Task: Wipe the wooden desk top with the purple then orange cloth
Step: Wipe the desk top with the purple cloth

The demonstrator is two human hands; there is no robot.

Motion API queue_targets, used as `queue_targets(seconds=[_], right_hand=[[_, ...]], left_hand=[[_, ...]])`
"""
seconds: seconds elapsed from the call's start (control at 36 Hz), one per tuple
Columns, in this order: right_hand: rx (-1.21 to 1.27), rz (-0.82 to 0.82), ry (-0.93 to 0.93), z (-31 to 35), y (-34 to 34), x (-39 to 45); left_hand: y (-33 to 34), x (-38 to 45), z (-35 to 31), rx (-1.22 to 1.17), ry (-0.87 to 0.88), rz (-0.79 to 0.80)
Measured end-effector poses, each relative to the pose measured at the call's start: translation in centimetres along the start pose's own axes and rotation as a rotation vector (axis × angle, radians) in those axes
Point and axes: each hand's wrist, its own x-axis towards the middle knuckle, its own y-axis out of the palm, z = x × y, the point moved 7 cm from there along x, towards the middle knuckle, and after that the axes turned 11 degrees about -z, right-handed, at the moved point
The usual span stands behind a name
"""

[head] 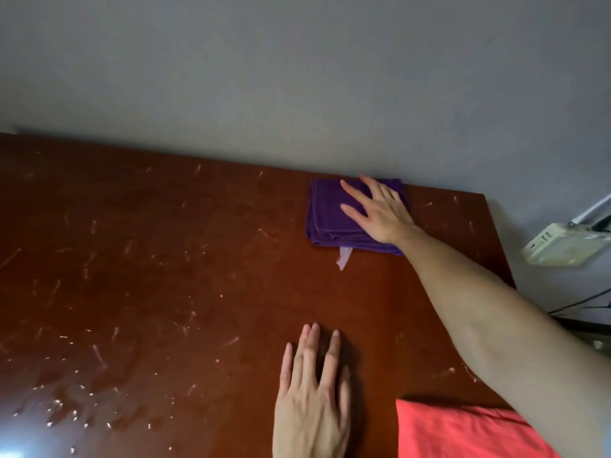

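The wooden desk top [165, 276] is dark reddish brown and covered with pale scratches and specks. A folded purple cloth [325, 213] lies at the far edge against the wall, with a small pale tag sticking out of its near side. My right hand [377, 211] presses flat on this cloth with straight, spread fingers. My left hand [312, 398] rests flat on the bare wood near the front, fingers straight. The orange cloth [463, 431] lies at the near right corner, partly under my right forearm.
A grey wall [297, 77] rises right behind the desk. Past the desk's right edge sits a white power strip [562, 246] with cables. A bright glare marks the near left corner of the desk.
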Motion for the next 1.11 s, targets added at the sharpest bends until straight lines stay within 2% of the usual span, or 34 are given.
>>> queue_targets(seconds=[0.14, 0.25, 0.47, 0.56, 0.67, 0.78, 0.86, 1.11], right_hand=[[-0.037, 0.072, -0.118, 0.9, 0.3, -1.1], [-0.03, 0.125, -0.121, 1.0, -0.4, -4.0], [-0.053, 0.107, -0.194, -0.5, -3.0, -17.0], [-0.07, 0.097, -0.218, -1.5, -4.2, -22.4], [-0.089, 0.104, -0.216, -2.2, -5.0, -26.9], [-0.062, 0.091, -0.186, -2.4, -5.3, -26.7], [-0.065, 0.085, -0.172, -3.1, -5.0, -25.5], [-0.022, 0.05, 0.028, -8.3, -4.2, -16.2]], left_hand=[[-0.6, -0.3, -0.6, 0.01, 0.004, 0.035], [-0.8, 0.0, -0.6, 0.022, -0.008, 0.052], [-1.1, -0.1, -0.8, -0.003, -0.027, 0.064], [-1.8, -0.2, -0.9, -0.067, -0.059, 0.023], [-2.1, -0.1, -2.0, -0.069, -0.002, 0.017], [-0.7, 3.0, -4.8, -0.062, 0.068, 0.06], [0.9, 5.8, -6.1, -0.07, 0.048, 0.07], [3.5, 6.0, -4.7, -0.047, 0.129, 0.098]])
